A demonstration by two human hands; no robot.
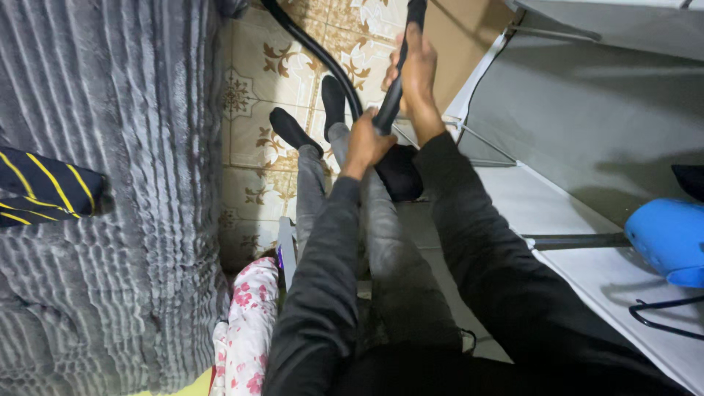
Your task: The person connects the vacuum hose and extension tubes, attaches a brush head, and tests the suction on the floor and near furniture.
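We look down at 2 hands wrapped around a black vacuum wand [396,88] that runs away from us toward the top edge of the view. Our left hand [367,143] is clenched around the lower end of the wand, where it meets a black hose [315,51] curving across the tiled floor [257,110]. Our right hand [416,73] is closed higher up the same wand, fingers curled over it, thumb side toward us. Both sleeves are dark, and our grey trouser legs and black socks [290,128] stretch out below the hands onto the floor.

The wand's far end leaves the view at the top, so we cannot tell what its tip touches. A dark bulky part [400,172] sits just under the left hand; whether it belongs to the machine is unclear.

To the left lies a grey ribbed blanket [110,220] with a navy yellow-striped cloth [44,187] on it. A flowered fabric [249,323] bunches near the bottom edge. To the right stands a pale fabric shelf unit [587,132] holding a blue rounded object [671,238].

We judge the step in hand to be guiding the wand with a 2-handed grip; any further stroke calls for keeping both grips firm and steering clear of the shelf frame.
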